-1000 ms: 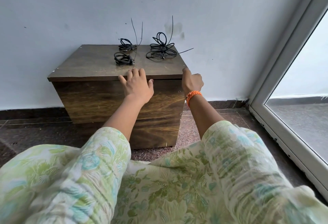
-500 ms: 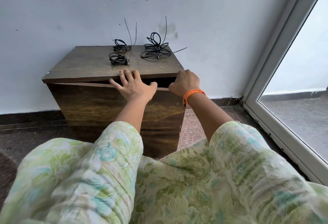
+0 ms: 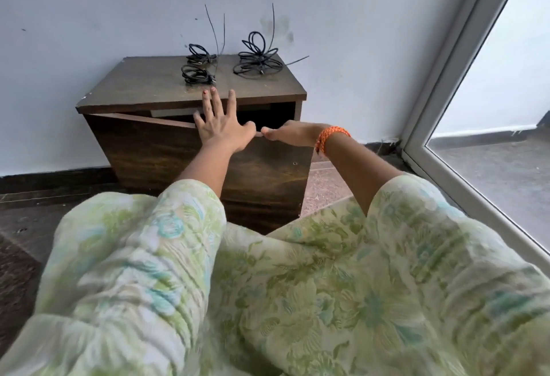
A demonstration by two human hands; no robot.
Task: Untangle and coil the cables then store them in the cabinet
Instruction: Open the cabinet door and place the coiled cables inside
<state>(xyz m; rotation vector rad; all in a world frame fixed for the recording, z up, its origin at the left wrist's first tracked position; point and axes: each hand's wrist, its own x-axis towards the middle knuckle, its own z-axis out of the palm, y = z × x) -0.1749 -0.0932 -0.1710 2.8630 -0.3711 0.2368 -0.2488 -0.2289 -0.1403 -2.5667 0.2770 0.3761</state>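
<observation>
The cabinet door is now swinging out wider than a moment ago. The right hand is gripping its top edge, fingers curled over; the left hand is spread flat. The coiled cables are sitting on the cabinet top, ready for storing.

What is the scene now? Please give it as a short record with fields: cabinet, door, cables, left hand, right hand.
cabinet: dark wooden cabinet on the floor against a white wall
door: front door partly open, swung out on the right side
cables: three tied black bundles on the cabinet top: two small, one larger
left hand: left hand open, fingers spread, over the door's top edge
right hand: right hand grips the door's top edge; orange wristband
</observation>
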